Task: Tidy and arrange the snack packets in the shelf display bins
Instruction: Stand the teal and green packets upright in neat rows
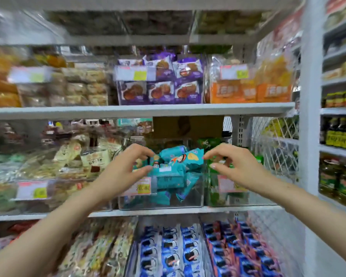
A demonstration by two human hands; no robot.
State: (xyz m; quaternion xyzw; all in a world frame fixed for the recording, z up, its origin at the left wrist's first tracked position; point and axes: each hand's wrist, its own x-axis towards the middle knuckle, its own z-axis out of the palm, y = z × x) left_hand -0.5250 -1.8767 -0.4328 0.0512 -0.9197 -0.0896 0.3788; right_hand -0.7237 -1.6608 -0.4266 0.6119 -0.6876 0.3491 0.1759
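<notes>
Teal packets (174,162) heaped at front edge of clear bin (160,204) — pinched by left hand (132,162); hold of right hand (230,162) unclear, blurred — tidying judged barely begun.

- Price tag (141,186) on the front of the clear bin (188,203) of teal packets (168,176): dark digits on yellow, read as "20.80"; second digit uncertain.
- Orange packets (234,92), shelf above, right: large white Chinese characters, too blurred to read.
- Cream packet (95,158), bin to the left: dark Chinese characters, not legible.
- Other price tags (32,189) on neighbouring bins: figures smeared, unreadable.
</notes>
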